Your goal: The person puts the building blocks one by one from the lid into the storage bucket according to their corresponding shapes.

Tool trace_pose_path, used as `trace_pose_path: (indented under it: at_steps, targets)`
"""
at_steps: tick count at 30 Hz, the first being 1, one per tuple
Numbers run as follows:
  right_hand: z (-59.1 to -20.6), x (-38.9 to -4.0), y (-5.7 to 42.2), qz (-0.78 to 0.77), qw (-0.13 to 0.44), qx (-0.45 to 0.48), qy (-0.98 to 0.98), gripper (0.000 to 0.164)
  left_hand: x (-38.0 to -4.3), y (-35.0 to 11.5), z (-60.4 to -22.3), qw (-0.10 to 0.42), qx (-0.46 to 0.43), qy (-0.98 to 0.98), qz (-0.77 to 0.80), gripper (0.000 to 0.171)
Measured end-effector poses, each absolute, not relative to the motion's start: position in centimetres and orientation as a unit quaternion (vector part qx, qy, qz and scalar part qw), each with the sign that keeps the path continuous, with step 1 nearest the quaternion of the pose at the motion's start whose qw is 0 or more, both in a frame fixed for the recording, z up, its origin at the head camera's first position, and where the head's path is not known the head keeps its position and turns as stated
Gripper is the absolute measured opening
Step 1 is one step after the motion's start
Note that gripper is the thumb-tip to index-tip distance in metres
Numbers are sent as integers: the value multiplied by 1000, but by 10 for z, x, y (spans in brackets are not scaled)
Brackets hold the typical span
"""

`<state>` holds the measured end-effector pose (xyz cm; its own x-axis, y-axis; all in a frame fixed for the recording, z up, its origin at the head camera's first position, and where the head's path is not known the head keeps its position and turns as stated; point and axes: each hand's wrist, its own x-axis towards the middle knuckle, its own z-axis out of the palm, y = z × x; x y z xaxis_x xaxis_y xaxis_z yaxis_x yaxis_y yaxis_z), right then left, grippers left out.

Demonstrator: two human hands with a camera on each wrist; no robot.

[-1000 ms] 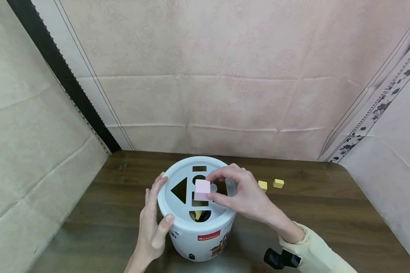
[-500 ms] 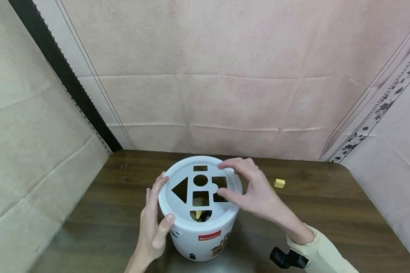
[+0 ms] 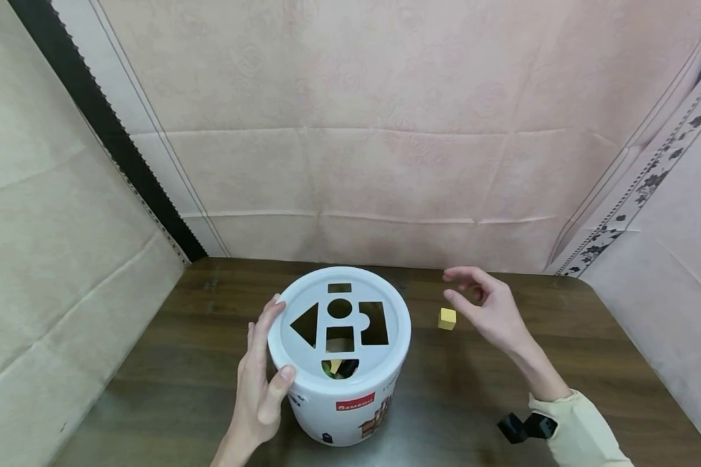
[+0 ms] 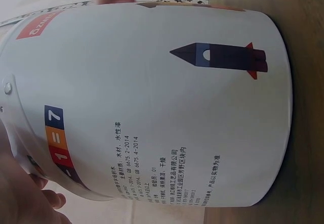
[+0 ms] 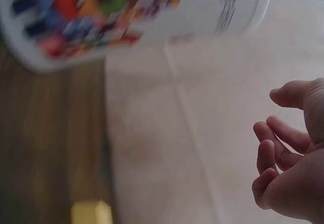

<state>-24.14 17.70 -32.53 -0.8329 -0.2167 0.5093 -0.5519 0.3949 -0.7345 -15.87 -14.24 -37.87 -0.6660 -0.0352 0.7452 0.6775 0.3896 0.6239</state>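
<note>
A white bucket [image 3: 356, 415] stands on the table, its light blue lid [image 3: 385, 363] cut with triangle, round, square and other holes. My left hand [image 3: 261, 383] holds its left side, thumb at the front of the rim and fingers along the back left. The left wrist view shows that hand [image 4: 25, 193] at the lid edge, mostly cut off. My right hand [image 3: 493, 311] hovers to the right of a yellow block [image 3: 446, 318], thumb and fingers apart with nothing between them. In the right wrist view the same block [image 5: 91, 213] is blurred at the bottom.
Pieces [image 3: 335, 368] inside the bucket show through the front hole. The brown wooden table [image 3: 169, 363] ends at a pale cloth backdrop [image 3: 356, 194], with cloth walls on both sides. A small black device [image 3: 527, 428] sits on the right wrist.
The right hand held a pink block over the lid, then let go; the block is now out of sight. That hand has moved right, off the bucket. The left hand has stayed put.
</note>
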Motion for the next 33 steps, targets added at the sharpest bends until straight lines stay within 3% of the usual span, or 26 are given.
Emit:
trace_pose_path:
  at_steps: [7,13,33]
  targets:
    - [-372,-268,217,511,156,157,-830,26,-158,-143,-378,348,-209,-757,-512,63]
    - [-410,-287,244,502,169,144,-836,29,-158,-144,-380,352,-214,-753,-514,63]
    - [-466,-308,282,496,117,73,-857,31,-155,-144,-380,345,-209,-759,-511,61]
